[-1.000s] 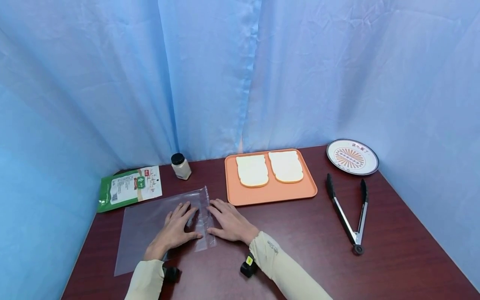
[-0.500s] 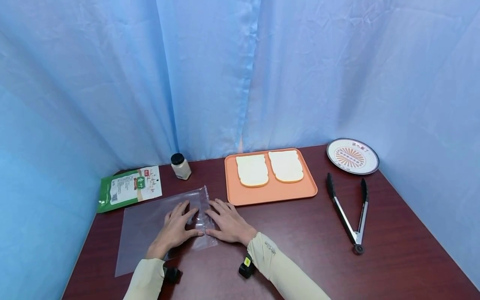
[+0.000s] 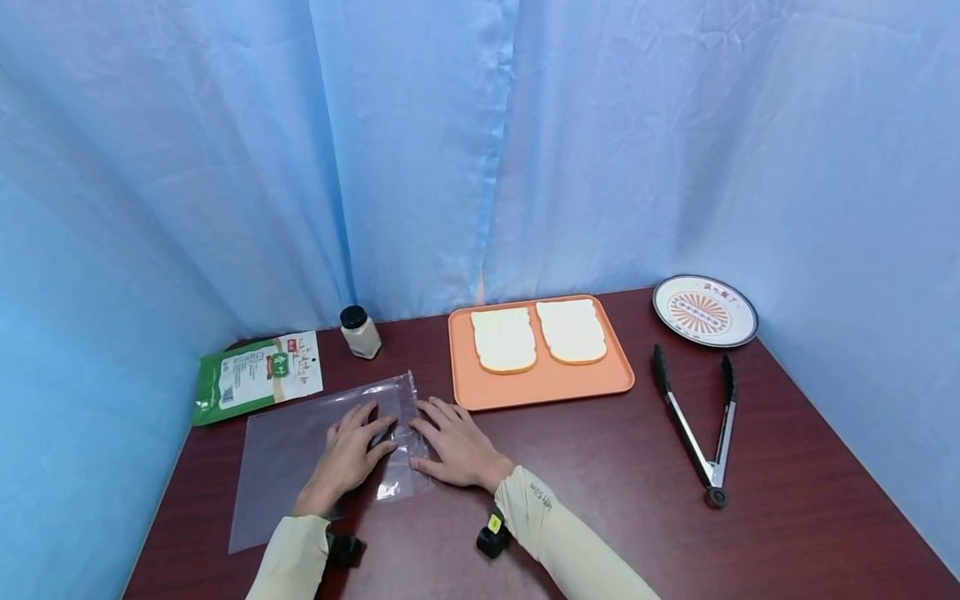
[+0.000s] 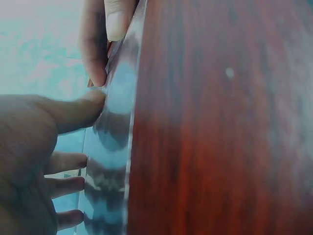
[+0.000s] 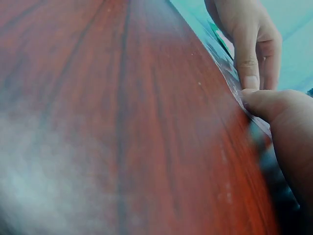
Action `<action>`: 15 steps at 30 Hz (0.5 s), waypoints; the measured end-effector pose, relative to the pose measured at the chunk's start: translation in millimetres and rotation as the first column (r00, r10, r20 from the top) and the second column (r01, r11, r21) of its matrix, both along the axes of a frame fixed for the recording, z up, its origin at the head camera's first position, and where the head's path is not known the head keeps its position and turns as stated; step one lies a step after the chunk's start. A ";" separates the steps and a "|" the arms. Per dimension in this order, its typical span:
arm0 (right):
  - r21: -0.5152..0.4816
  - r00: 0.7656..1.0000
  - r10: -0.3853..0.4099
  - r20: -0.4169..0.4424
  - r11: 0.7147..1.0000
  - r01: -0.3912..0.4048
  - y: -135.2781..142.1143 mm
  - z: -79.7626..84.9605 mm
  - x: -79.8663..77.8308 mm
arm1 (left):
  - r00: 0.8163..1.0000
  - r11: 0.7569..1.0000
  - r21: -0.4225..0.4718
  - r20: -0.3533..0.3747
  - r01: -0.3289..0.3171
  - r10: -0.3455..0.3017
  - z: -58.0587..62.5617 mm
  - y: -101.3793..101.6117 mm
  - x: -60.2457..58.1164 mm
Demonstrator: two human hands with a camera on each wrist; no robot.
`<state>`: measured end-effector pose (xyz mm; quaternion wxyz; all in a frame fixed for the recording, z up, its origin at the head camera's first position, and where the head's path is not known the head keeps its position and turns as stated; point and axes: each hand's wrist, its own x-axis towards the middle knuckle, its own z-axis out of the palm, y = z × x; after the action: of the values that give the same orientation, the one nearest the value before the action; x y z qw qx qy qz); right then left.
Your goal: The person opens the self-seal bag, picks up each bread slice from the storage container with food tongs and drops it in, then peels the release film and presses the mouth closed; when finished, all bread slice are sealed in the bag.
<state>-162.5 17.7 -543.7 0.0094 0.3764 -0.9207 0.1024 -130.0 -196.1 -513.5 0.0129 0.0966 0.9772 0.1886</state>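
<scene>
A clear plastic bag (image 3: 277,467) lies flat on the left part of the table, its mouth end facing right. My left hand (image 3: 348,454) rests on the bag near that end with fingers spread and thumb apart. Just to its right, my right hand (image 3: 459,446) has its fingertips on the bag's mouth strip, palm down. From the left wrist, the left hand's fingertips touch the shiny film (image 4: 115,132), and the right hand (image 4: 98,39) shows above. In the right wrist view, the right thumb (image 5: 264,103) touches the film's edge close to the left fingers.
Behind the bag are a green-and-white packet (image 3: 258,375) and a black-capped jar (image 3: 362,333). An orange tray (image 3: 547,393) holds two bread slices (image 3: 504,337). At right lie a patterned plate (image 3: 705,311) and spread tongs (image 3: 693,437). Blue curtains (image 3: 420,158) enclose the table.
My left thumb has drawn back up and left, closer to its fingers. The right hand has shifted slightly left along the mouth strip. The bag stays nearly in place.
</scene>
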 end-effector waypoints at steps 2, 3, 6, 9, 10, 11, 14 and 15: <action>0.001 1.000 0.002 0.002 1.000 -0.002 -0.3 0.3 0.0 | 1.000 1.000 -0.002 -0.002 -0.009 0.009 0.2 0.4 -1.1; 0.002 1.000 0.003 0.001 1.000 -0.003 -0.4 0.1 0.2 | 1.000 1.000 0.002 0.000 -0.012 0.012 0.4 0.6 -1.6; 0.007 1.000 0.004 0.007 1.000 -0.004 -0.9 -0.9 0.5 | 1.000 1.000 0.017 0.022 -0.008 0.008 0.0 -0.1 -3.3; 0.008 1.000 0.002 0.007 1.000 -0.002 -1.1 -1.4 0.4 | 0.999 1.000 0.022 0.038 0.003 -0.004 -0.5 -1.0 -5.4; 0.008 1.000 0.001 0.008 1.000 -0.001 -1.1 -1.1 0.3 | 0.999 1.000 0.022 0.042 0.006 -0.007 -0.7 -1.2 -6.3; 0.007 1.000 0.000 0.005 1.000 0.000 -0.9 -0.9 0.1 | 0.999 1.000 0.019 0.042 0.008 -0.009 -0.7 -1.2 -7.0; 0.008 1.000 -0.003 -0.003 1.000 0.003 -0.4 -0.3 -0.5 | 1.000 1.000 0.014 0.028 0.008 -0.008 -0.9 -0.3 -9.2; 0.011 1.000 -0.004 -0.006 1.000 0.004 -0.2 -0.4 -0.7 | 1.000 1.000 0.014 0.025 0.005 -0.005 -0.9 0.0 -9.9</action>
<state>-163.2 17.5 -544.1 0.0104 0.3750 -0.9220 0.0962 -139.8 -196.1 -514.4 0.0252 0.0969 0.9754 0.1965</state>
